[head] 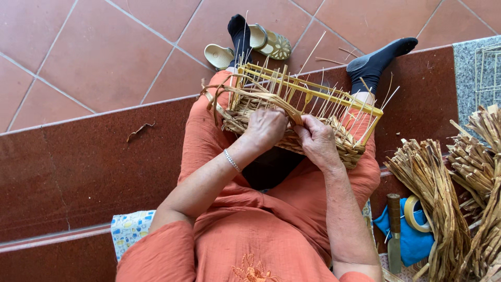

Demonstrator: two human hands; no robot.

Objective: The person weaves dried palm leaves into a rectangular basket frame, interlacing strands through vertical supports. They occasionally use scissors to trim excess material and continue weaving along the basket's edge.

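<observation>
A half-woven straw basket [344, 149] on a yellow frame [334, 96] rests on my lap, with thin upright spokes sticking out of it. My left hand [266, 128] grips a flat straw strand [245, 94] that loops out to the left of the basket. My right hand [315, 141] pinches the same strand against the basket's near woven wall. Both hands are close together, almost touching. I wear an orange dress and dark socks, and a thin bracelet [232, 161] is on my left wrist.
Bundles of dried straw [433, 193] lie at the right. Next to them are a roll of tape [417, 213], a knife [394, 230] and a blue cloth [412, 243]. Two sandals [271, 43] sit on the red tiles by my feet. A wire frame [488, 68] stands at the far right.
</observation>
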